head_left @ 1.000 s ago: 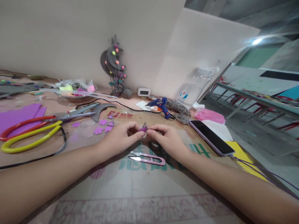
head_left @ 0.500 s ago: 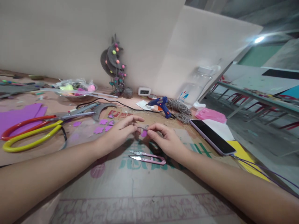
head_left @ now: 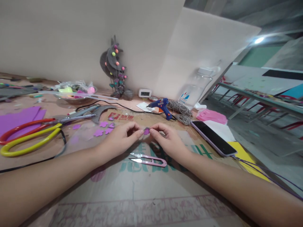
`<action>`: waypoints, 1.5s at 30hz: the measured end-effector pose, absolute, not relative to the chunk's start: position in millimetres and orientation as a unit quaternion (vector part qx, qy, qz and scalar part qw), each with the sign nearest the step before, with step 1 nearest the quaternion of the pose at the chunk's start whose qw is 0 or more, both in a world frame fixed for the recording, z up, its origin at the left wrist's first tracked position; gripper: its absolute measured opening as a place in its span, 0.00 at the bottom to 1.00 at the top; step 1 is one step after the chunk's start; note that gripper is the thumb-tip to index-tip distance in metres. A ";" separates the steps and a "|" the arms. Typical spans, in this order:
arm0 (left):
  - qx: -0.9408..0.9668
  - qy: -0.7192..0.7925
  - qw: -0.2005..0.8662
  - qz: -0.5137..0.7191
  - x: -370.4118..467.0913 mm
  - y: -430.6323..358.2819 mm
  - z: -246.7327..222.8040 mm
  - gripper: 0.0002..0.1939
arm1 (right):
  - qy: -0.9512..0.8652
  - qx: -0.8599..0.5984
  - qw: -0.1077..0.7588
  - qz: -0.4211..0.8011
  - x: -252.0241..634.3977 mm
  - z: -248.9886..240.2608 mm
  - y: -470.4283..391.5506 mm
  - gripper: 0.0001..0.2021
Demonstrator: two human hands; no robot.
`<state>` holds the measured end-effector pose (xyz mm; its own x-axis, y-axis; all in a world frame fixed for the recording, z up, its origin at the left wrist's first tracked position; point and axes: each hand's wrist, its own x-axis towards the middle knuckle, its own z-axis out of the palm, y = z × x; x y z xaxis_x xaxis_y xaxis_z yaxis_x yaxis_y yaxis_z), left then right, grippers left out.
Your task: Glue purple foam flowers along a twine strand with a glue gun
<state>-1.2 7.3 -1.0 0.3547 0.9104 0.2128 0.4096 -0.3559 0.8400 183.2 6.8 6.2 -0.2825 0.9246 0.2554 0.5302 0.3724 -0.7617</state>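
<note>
Between my fingertips is a small purple felt piece [head_left: 146, 131] with a grey strip along its upper edge. My left hand [head_left: 129, 134] pinches it from the left, thumb against forefinger. From the other side my right hand [head_left: 163, 134] grips it the same way. Just below, pink-handled thread snips [head_left: 151, 160] lie on the printed cardboard [head_left: 151, 189], blades pointing left. Several purple flower cut-outs [head_left: 103, 124] rest beyond my left wrist, near a grey crescent [head_left: 100, 114].
Large scissors [head_left: 47, 126] with red and yellow handles lie at left by purple sheets [head_left: 23, 119]. Behind stand a bowl [head_left: 75, 99], a hanging ornament [head_left: 115, 69], a clock [head_left: 145, 93], a blue glue gun [head_left: 162, 105], grey yarn [head_left: 181, 108] and a bottle [head_left: 196, 86]. A phone [head_left: 213, 137] lies right.
My left fingers have curled in and closed on the left side of the purple piece. The grey strip now lies along its top edge. The view has shifted slightly.
</note>
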 end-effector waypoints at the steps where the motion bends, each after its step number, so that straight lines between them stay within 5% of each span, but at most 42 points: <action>1: 0.747 0.446 0.348 0.350 -1.2 6.7 -0.5 0.12 | -0.748 -0.487 0.353 0.280 183.1 6.5 6.7 0.10; 45: 0.813 0.442 0.245 0.290 -3.7 4.0 1.0 0.13 | -0.761 -0.511 0.327 0.230 186.1 8.5 7.0 0.10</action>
